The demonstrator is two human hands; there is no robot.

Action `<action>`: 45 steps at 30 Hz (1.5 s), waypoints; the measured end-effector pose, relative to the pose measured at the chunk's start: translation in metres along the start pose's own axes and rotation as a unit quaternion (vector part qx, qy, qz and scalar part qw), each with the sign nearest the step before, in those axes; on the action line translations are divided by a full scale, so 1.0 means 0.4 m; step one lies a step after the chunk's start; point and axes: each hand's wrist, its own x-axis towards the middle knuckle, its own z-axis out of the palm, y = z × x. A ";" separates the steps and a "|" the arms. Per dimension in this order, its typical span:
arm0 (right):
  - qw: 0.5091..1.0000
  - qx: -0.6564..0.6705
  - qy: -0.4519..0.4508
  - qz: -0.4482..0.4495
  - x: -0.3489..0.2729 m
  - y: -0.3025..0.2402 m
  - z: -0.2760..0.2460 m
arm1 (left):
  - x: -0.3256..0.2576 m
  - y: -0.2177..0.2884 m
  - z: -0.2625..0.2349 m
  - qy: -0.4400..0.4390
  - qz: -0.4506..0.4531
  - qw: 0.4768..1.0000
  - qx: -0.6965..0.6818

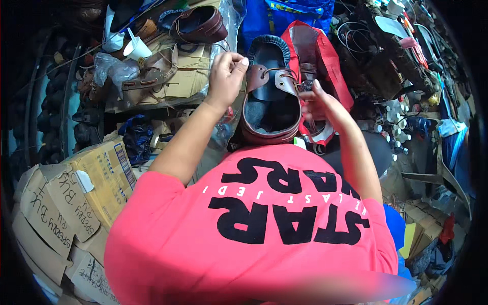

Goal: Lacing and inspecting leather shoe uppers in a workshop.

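A brown leather moccasin-style shoe (269, 133) lies before my chest, its toe pointing away, with a dark lining and a gathered rim at the toe. A thin brown lace (277, 69) runs between the eyelets of its two flaps. My left hand (227, 81) is raised just left of the shoe, thumb pressed to the curled fingers; whatever they pinch is too small to make out. Along the shoe's right side, my right hand (325, 104) has its fingers bent and apart, close to the right flap and a small dark patch.
A red bag (333, 61) stands right of the shoe, a blue bag (287, 18) behind. Another brown shoe (203, 25), a white cup (137, 48) and cardboard pieces (188, 76) fill the left bench. Small bottles (396, 114) cluster right; a carton (101, 178) stands lower left.
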 end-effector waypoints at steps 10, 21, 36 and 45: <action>0.971 -0.085 0.137 -0.177 0.085 -0.048 0.084 | 0.030 -0.076 0.025 -0.188 -0.316 0.856 -0.362; 0.940 -0.050 0.174 -0.289 0.090 -0.072 0.106 | 0.038 -0.047 0.095 -0.230 -0.296 0.871 -0.317; 0.914 -0.235 0.198 -0.267 0.075 -0.101 0.101 | 0.064 -0.053 0.097 -0.317 -0.360 0.783 -0.396; 0.909 -0.225 0.225 -0.270 0.065 -0.092 0.112 | 0.034 -0.055 0.091 -0.265 -0.403 0.673 -0.561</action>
